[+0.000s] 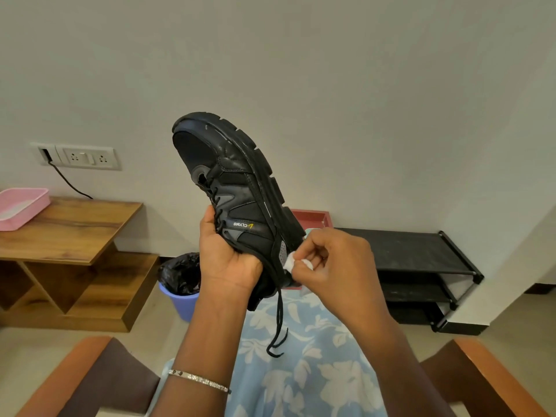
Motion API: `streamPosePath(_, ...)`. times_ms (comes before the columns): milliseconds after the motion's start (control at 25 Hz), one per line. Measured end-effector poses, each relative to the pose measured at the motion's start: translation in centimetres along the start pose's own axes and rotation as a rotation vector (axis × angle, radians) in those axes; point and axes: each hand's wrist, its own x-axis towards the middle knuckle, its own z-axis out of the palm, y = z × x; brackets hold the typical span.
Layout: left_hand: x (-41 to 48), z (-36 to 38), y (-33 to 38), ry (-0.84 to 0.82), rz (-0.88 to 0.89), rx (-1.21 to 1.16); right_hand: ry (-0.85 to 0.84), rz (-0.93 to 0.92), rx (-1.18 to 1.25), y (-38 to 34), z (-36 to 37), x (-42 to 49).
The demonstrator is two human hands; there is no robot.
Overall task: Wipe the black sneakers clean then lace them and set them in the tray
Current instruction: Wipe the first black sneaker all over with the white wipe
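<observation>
My left hand (228,260) grips the sneaker (237,188), my right hand (334,263) pinches a wipe (290,262) at its heel; hard rubbing could twist it loose.

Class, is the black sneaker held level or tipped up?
Tipped up: the sneaker stands toe-high, sole facing right, heel end in the left hand, lace dangling; right hand pinches a wipe.

Plain grey wall (301,55), wooden table (69,224) left, black rack (421,254) of perhaps 3 shelves right, pale floor (149,335)

One sneaker (240,182), one wipe (289,261), two trays (30,212) (314,216), one bin (180,303).
</observation>
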Motion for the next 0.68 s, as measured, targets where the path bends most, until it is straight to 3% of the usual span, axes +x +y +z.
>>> streamPosePath(120,-0.5,0.3,-1.1,-0.002,-0.023,0.051,0.102,-0.08,0.034,-1.0,-0.1,2.1)
streamPosePath(240,-0.5,0.3,-1.0,-0.033,-0.013,0.068,0.094,-0.11,0.054,-1.1,0.1,2.4)
streamPosePath(480,0.4,-0.9,-0.2,-0.092,-0.03,0.005,-0.137,0.075,0.112,0.8,-0.9,-0.7)
streamPosePath(680,0.0,-0.3,-0.7,-0.079,-0.059,0.065,0.047,-0.063,0.242,-1.1,-0.8,0.9)
